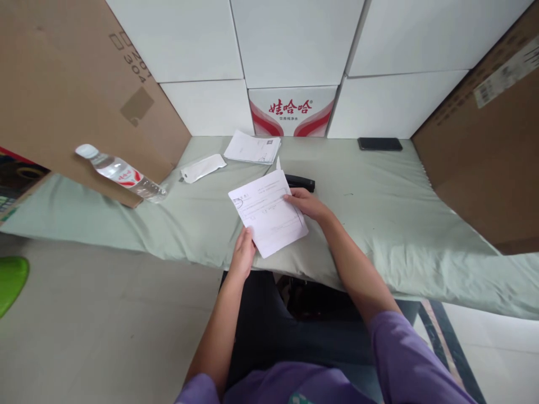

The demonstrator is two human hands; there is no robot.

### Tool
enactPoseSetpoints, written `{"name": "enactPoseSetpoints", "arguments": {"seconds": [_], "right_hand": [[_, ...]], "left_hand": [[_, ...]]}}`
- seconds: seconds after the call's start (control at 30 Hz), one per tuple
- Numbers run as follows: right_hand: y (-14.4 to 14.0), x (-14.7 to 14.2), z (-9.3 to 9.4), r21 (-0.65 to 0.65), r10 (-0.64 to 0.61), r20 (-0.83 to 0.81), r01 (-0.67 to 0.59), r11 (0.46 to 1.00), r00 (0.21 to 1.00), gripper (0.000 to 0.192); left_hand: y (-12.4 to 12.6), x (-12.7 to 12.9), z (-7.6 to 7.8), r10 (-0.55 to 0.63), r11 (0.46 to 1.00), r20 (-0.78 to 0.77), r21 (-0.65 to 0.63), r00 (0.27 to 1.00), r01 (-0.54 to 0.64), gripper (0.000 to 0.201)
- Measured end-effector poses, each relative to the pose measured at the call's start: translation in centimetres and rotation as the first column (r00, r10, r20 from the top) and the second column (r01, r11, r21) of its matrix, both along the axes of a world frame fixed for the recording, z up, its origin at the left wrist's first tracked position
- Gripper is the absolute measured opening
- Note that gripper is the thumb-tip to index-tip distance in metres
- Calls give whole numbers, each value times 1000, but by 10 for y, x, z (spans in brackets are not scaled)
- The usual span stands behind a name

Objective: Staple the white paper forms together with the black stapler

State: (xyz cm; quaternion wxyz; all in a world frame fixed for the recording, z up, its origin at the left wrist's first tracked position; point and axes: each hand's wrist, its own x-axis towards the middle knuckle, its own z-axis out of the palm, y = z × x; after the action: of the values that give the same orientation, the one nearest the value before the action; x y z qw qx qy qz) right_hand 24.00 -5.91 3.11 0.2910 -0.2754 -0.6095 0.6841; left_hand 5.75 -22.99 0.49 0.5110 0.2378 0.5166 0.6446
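Both hands hold a printed paper sheet [268, 213] just above the near edge of the table w/ green cloth [379, 196], text side up, tilted so it reads toward the person. Left hand [243, 253] pinches the lower-left edge, thumb on top; right hand [305, 203] grips the right edge, fingers curled over it. Two-point hold keeps the sheet flat. A black stapler [300, 182] lies just behind the sheet, near the right hand, partly hidden by it. Farther back: a stack of more sheets [252, 148], a white pouch [202, 167] to its left, a phone [379, 144] well apart at right. A water bottle [122, 173] lies on its side at left, against a cardboard panel [76, 84].
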Motion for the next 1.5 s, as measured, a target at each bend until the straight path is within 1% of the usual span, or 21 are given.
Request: {"name": "enactPoseSetpoints", "arguments": {"seconds": [0.07, 0.13, 0.33, 0.53, 0.63, 0.7, 0.8, 0.93, 1.0, 1.1, 1.13, 1.2, 1.23, 1.27, 1.33, 1.37, 1.4, 1.43, 1.47, 1.5], "right_hand": [[-3, -2, 2, 10, -15, 14, 15, 1000, 1000, 44], [-5, -5, 4, 14, -38, 4, 38, 999, 999, 43], [-10, -8, 7, 64, -107, -11, 107, 992, 994, 41], [-9, -9, 4, 130, -126, 20, 123, 984, 992, 46], [-5, -9, 0, 136, -146, 10, 143, 980, 989, 47], [0, -8, -4, 155, -187, 12, 182, 971, 982, 45], [7, -7, -12, 190, -254, 26, 245, 951, 967, 44], [16, -5, -22, 208, -279, 36, 266, 941, 960, 42], [19, -4, -25, 228, -295, 44, 277, 933, 955, 41], [23, -3, -28, 268, -322, 79, 291, 918, 943, 38], [23, -2, -29, 287, -329, 95, 290, 913, 940, 38], [23, -2, -29, 333, -337, 137, 277, 901, 932, 36], [22, -2, -29, 359, -338, 163, 263, 896, 927, 35], [21, -2, -28, 384, -339, 191, 248, 890, 921, 33], [19, -3, -27, 428, -341, 241, 216, 878, 909, 32], [18, -4, -26, 446, -333, 258, 194, 874, 907, 32], [17, -4, -25, 458, -317, 271, 168, 873, 909, 32], [17, -4, -24, 463, -289, 284, 133, 876, 914, 31], [16, -4, -23, 461, -253, 300, 93, 883, 920, 31], [16, -3, -22, 451, -215, 320, 51, 891, 923, 31]], "left_hand": [[10, 3, 0, 56, 997, 39, 57, 998, -58, 62], [17, 7, 0, 83, 993, 42, 83, 996, -86, 63], [26, 13, -7, 53, 993, 11, 103, 999, -54, 63], [31, 10, -23, 64, 995, -149, 80, 987, -53, 66], [32, 7, -28, 58, 996, -220, 80, 974, -42, 59], [33, 7, -28, 42, 998, -278, 65, 960, -25, 52], [33, 8, -27, 11, 1000, -367, 8, 930, -8, 42], [31, 13, -21, -11, 1000, -475, 1, 880, 13, 36], [27, 13, -16, -28, 1000, -556, -16, 831, 23, 41], [16, 8, -5, -119, 987, -670, -160, 733, 14, 57], [12, 5, -1, -162, 977, -702, -215, 694, 12, 58], [3, -5, 10, -223, 959, -770, -282, 598, -5, 51], [-1, -10, 15, -222, 958, -809, -284, 544, -30, 44], [-5, -17, 20, -192, 962, -853, -262, 485, -80, 37], [-11, -34, 28, -66, 955, -937, -159, 343, -251, 29], [-13, -43, 30, -2, 935, -965, -94, 260, -341, 30], [-13, -52, 31, 35, 910, -983, -44, 182, -412, 33], [-14, -61, 31, 40, 890, -992, -20, 121, -455, 38], [-13, -69, 30, 20, 882, -996, -22, 84, -471, 41], [-13, -76, 28, -11, 884, -998, -40, 64, -466, 40]]}}
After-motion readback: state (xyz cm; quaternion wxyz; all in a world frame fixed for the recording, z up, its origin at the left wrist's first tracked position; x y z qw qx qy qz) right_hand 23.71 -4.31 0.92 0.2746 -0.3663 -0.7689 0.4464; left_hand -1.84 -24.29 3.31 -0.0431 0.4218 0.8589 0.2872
